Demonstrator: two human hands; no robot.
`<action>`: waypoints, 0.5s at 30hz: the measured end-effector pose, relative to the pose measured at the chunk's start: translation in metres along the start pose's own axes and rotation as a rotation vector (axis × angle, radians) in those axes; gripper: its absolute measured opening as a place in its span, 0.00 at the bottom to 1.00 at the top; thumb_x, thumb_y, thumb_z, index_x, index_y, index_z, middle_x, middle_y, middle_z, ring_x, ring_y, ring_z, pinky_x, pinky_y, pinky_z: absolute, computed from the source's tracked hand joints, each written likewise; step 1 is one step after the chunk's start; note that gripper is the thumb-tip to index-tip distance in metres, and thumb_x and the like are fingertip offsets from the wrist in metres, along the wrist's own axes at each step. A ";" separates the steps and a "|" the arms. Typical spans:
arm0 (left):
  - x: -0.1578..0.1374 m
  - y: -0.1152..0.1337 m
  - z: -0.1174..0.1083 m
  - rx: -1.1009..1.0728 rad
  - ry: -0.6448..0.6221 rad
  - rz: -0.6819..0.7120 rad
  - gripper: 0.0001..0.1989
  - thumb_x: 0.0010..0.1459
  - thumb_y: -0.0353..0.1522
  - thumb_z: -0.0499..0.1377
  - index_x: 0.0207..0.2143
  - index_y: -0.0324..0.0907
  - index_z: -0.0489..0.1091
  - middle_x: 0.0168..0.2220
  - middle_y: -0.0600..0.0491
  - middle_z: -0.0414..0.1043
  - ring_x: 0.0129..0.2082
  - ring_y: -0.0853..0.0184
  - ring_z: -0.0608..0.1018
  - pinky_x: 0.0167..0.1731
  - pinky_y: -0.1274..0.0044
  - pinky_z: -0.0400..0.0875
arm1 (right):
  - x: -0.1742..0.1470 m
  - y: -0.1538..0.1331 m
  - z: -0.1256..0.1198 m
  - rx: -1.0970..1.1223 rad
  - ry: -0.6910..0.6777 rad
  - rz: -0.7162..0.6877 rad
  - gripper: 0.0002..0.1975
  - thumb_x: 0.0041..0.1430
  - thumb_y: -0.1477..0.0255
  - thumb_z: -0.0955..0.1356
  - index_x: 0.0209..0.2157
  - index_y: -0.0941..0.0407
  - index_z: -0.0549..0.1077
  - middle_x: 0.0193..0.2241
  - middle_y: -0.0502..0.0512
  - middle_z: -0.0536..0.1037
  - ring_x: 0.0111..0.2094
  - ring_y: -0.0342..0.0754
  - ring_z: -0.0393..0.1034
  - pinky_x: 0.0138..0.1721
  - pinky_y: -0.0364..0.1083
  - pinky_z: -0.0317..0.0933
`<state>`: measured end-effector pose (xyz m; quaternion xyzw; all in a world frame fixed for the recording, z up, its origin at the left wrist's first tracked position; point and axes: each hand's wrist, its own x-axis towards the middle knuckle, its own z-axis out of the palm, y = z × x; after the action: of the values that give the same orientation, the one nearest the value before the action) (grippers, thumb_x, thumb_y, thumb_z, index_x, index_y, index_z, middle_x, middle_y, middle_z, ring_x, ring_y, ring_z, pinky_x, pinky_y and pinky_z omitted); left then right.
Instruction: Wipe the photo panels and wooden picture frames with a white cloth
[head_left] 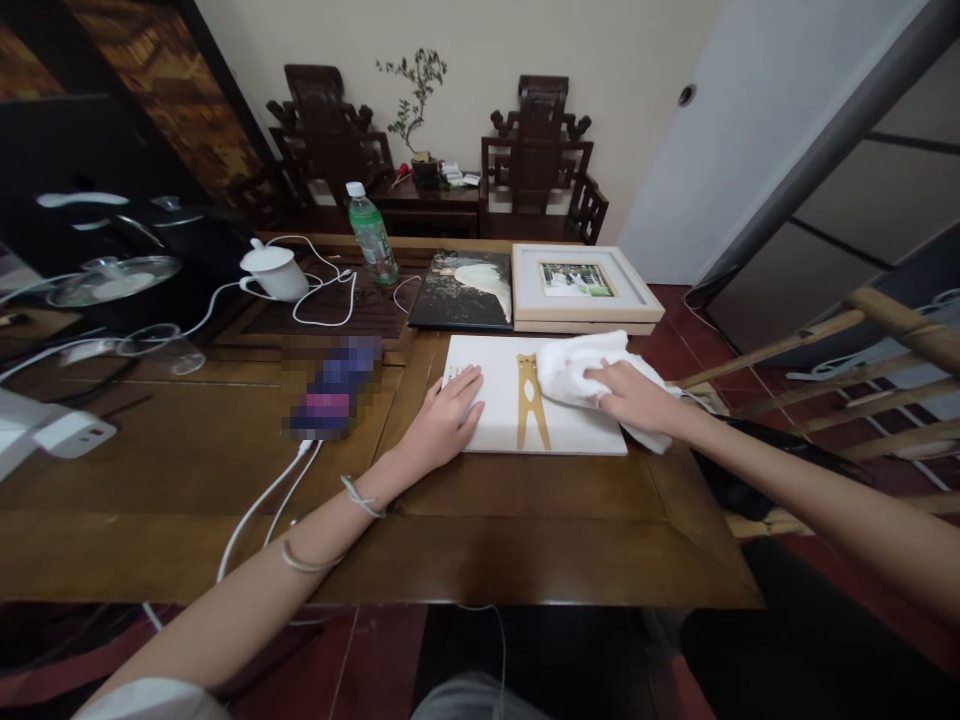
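A white rectangular board or book (495, 400) with a gold animal-like figure lies flat on the wooden table. My left hand (452, 412) rests flat on its left side, fingers stretched out and holding nothing. On the board's right side, my right hand (626, 395) presses a bunched white cloth (577, 365) against the surface. The cloth spills past the board's right edge, and part of the board is hidden beneath it.
Behind the board lie a dark photo panel (465, 290) and a pale wooden picture frame (637, 290). Leftward are a phone (334, 388) on a cable, a green bottle (373, 235), a white lidded cup (274, 270) and a clear plastic cup (169, 350).
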<state>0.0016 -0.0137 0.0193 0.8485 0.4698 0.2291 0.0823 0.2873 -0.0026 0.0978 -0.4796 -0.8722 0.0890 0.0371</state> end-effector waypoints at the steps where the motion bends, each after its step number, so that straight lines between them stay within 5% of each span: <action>1: 0.000 0.000 0.000 0.004 -0.005 -0.001 0.21 0.64 0.31 0.47 0.59 0.38 0.59 0.62 0.41 0.59 0.63 0.58 0.60 0.59 0.57 0.56 | -0.013 -0.007 0.001 -0.007 -0.012 -0.007 0.09 0.48 0.78 0.59 0.27 0.56 0.69 0.24 0.57 0.73 0.33 0.55 0.67 0.36 0.50 0.58; 8: 0.000 0.002 0.000 0.011 -0.001 -0.007 0.21 0.64 0.31 0.47 0.59 0.38 0.59 0.62 0.41 0.58 0.63 0.58 0.60 0.59 0.57 0.56 | -0.081 -0.047 -0.006 0.091 -0.167 -0.014 0.12 0.45 0.81 0.59 0.29 0.55 0.71 0.26 0.56 0.74 0.35 0.55 0.69 0.46 0.55 0.59; 15: 0.000 0.002 0.001 0.006 0.010 -0.003 0.21 0.63 0.30 0.47 0.58 0.38 0.60 0.62 0.40 0.59 0.63 0.57 0.61 0.58 0.56 0.56 | -0.044 -0.021 -0.021 0.113 -0.179 0.085 0.14 0.49 0.75 0.60 0.36 0.57 0.74 0.36 0.61 0.77 0.42 0.57 0.68 0.43 0.51 0.61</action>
<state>0.0034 -0.0145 0.0196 0.8468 0.4724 0.2316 0.0777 0.2968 -0.0486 0.1234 -0.5034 -0.8445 0.1820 -0.0176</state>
